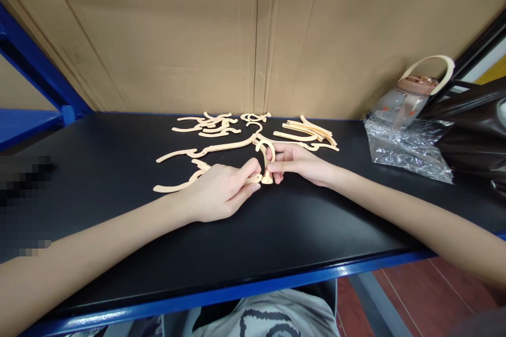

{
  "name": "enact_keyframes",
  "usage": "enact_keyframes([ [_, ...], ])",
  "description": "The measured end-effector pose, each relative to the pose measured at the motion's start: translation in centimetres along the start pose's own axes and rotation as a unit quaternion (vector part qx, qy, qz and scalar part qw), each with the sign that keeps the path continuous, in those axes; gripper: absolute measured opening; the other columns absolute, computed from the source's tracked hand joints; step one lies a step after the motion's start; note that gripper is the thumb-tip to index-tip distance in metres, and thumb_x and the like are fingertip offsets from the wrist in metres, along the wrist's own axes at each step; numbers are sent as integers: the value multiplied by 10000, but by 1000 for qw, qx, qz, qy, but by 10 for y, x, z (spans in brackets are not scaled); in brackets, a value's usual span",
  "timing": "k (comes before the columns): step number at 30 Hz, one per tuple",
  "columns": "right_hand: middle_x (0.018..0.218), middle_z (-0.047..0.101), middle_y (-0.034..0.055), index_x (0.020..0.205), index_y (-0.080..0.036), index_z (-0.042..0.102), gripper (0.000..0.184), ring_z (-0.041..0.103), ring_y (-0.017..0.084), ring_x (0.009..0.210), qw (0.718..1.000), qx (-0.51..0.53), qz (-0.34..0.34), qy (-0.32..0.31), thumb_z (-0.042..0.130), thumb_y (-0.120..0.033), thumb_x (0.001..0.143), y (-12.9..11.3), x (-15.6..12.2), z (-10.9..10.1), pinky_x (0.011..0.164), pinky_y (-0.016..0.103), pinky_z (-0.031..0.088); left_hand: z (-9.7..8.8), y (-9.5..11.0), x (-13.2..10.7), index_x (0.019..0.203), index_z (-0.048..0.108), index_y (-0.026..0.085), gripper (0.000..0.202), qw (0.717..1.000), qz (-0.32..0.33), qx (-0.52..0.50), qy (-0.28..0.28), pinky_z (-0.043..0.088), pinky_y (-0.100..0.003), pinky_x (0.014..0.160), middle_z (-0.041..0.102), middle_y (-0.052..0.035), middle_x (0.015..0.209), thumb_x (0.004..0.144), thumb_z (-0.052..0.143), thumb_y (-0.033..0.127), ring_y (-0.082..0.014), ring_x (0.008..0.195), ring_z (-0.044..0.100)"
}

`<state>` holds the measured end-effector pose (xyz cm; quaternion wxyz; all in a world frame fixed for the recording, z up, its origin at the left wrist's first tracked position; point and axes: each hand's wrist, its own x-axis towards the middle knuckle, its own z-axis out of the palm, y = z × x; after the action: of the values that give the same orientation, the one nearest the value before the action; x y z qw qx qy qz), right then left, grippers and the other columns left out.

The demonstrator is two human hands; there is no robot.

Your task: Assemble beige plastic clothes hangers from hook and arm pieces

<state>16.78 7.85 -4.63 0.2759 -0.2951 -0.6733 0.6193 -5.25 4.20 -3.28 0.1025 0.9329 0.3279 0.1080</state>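
My left hand (221, 192) pinches a cream plastic hanger arm (172, 188), whose long curved end sticks out to the left behind the hand. In my right hand (298, 163) is a cream hanger hook (272, 154), held with its curve up and its wide base down. The holed end of the arm is right beside the hook's base; whether they touch I cannot tell. Just behind both hands lies a cream hanger (229, 146) with a hook and two spread arms, partly covered by my right hand.
Loose curved hanger arms (217, 126) lie at the back left, and stacked arms (310, 129) at the back right. Between them are small hooks (255, 117). A handled bottle (413, 95) and crinkled clear plastic bag (409, 152) stand right. Cardboard (177, 37) closes the black tabletop's (296, 242) back.
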Motion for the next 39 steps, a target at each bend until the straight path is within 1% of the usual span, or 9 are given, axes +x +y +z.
enact_keyframes([
  [9,675,649,-39,851,-191,502,258,610,80,566,1000,-3,-3,5,711,-325,784,-2,1,1,602,208,488,1,-1,-1,865,298,240,96,1000,7,11,5,269,-249,474,440,79,553,951,311,280,-149,456,479],
  [13,682,654,-33,847,-189,498,264,612,80,571,1000,-12,2,2,712,-331,783,-1,0,1,594,202,480,3,-2,-1,868,308,240,103,1000,5,14,7,267,-250,473,449,78,559,955,314,295,-146,453,479],
  [18,673,659,-41,857,-192,505,244,617,78,568,1000,4,-4,3,705,-316,790,-1,0,0,608,202,492,2,-1,-1,867,299,241,106,1000,3,8,6,258,-252,474,435,79,555,958,309,295,-146,448,462],
  [26,680,658,-36,851,-185,505,235,616,72,566,1000,5,-2,-1,698,-307,797,-3,0,0,605,191,496,0,1,-2,886,305,240,90,1000,3,2,4,259,-244,482,429,82,557,959,304,292,-144,450,461],
  [35,672,650,-41,845,-183,505,242,615,73,568,1000,-1,9,-4,706,-307,792,-5,0,1,600,189,489,-1,0,-1,886,302,237,87,1000,8,5,-12,260,-241,478,453,80,573,956,304,289,-142,461,481],
  [39,674,652,-39,848,-184,505,239,617,74,574,1000,-2,12,-7,702,-309,798,-5,0,1,605,190,491,0,-2,-2,885,300,237,88,1000,13,3,-9,262,-241,476,452,80,571,957,302,288,-142,461,480],
])
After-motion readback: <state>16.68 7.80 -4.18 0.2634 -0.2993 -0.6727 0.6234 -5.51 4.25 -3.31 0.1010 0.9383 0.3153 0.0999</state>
